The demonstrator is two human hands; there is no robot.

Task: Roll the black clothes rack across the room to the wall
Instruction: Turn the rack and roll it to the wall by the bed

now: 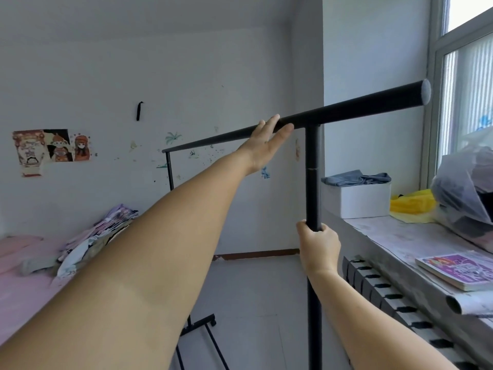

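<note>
Left hand (262,141), right hand (318,247) on rack (312,182) between bed (24,295) and windowsill (394,236).

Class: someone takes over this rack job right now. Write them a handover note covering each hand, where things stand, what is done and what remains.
Left hand: fingers straight, resting against the top bar.
Right hand: grips the near post.
Rack: upright and bare, running alongside the sill, far end towards the wall.
Done: both hands are on it; how far it has rolled cannot be told.
Left: probably push on until it reaches the wall, then let go.
</note>
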